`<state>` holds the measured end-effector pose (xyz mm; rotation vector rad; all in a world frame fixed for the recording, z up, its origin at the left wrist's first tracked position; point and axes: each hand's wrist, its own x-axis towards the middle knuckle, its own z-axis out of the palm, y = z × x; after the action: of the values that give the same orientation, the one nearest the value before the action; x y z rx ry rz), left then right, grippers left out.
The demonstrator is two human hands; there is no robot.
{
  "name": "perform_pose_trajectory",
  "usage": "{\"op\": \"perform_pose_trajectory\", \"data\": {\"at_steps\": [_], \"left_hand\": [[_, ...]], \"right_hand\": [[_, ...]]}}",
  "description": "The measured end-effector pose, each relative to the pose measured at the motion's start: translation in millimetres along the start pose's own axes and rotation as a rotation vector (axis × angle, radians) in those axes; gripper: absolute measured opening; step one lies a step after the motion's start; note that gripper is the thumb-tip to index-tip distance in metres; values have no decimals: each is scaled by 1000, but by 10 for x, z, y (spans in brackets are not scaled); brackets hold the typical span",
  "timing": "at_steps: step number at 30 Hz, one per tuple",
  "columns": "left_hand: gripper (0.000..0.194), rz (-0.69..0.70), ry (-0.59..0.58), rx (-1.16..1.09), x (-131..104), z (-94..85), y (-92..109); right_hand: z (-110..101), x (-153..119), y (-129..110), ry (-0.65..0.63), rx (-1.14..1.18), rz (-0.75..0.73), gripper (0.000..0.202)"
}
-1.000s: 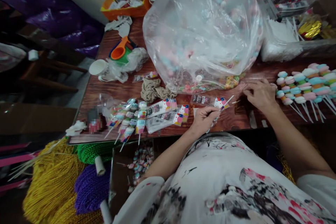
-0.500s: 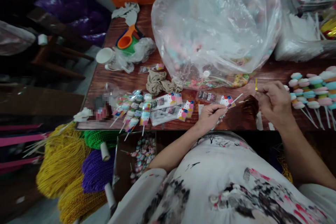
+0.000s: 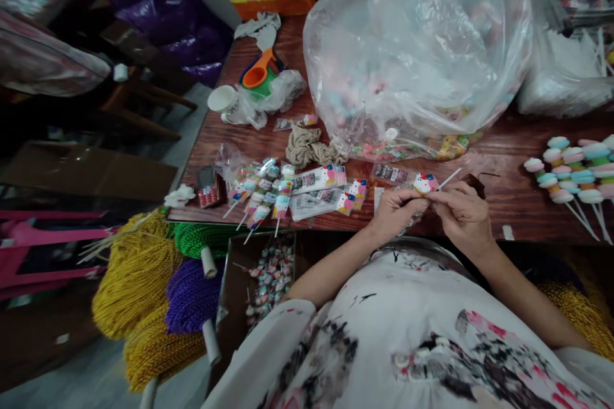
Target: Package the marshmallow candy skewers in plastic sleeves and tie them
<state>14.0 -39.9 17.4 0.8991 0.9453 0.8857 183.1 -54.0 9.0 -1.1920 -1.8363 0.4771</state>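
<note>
The left hand (image 3: 396, 212) is pinching a gold tie (image 3: 418, 192) beside a white stick (image 3: 449, 178), over the table (image 3: 511, 208); the right hand (image 3: 464, 214) is meeting it, fingers bunching closely. The thin tie is risking slipping if either pinch loosens.

Stacked sleeves (image 3: 319, 179): dark print and colored ends seen; we can't read a word.
Lone sleeve (image 3: 391, 172): small dark lettering beside a pale block, too fine for us.
Small packet (image 3: 284, 123), bench: print blurred.
Packs (image 3: 582, 1), upper right: dark printing, illegible to us.
Numbers, brands: none we can read.
</note>
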Motion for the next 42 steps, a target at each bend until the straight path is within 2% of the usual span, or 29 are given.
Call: {"op": "perform_pose_trajectory", "data": {"at_steps": [4,8,14,17,20,22,24,26,29,31,33,36,42], "left_hand": [[35,49,-22,48,35,-21,-40],[31,117,-36,167,57,-28,-62],[26,219,-49,279,57,3,-14],[26,248,-75,293,76,27,21],[30,235,-125,306,98,38,57],[33,160,-169,283,104,32,84],[36,1,-225,213,102,16,108],[37,-219,-296,111,94,-13,125],[34,-505,-432,-23,80,-70,136],[29,-619,-565,-55,74,-104,147],[25,-682,-703,-43,77,-127,168],[23,-697,-839,-7,100,-148,216],[26,-657,-1028,157,166,-175,244]], "right_hand": [[22,-23,-12,26,-12,42,25],[60,-105,38,64,-3,131,39],[83,-234,3,242,101,235,30],[54,-228,-12,136,250,339,9],[-18,-165,82,-26,393,424,13],[-89,-94,176,-172,508,441,16],[-173,-10,243,-359,566,368,17],[-263,67,245,-483,510,171,16],[-381,124,130,-467,246,-306,12],[-439,118,19,-435,51,-589,16],[-479,99,-82,-431,-71,-778,18],[-503,89,-187,-427,-119,-904,22],[-460,104,-279,-447,-136,-928,24]]}}
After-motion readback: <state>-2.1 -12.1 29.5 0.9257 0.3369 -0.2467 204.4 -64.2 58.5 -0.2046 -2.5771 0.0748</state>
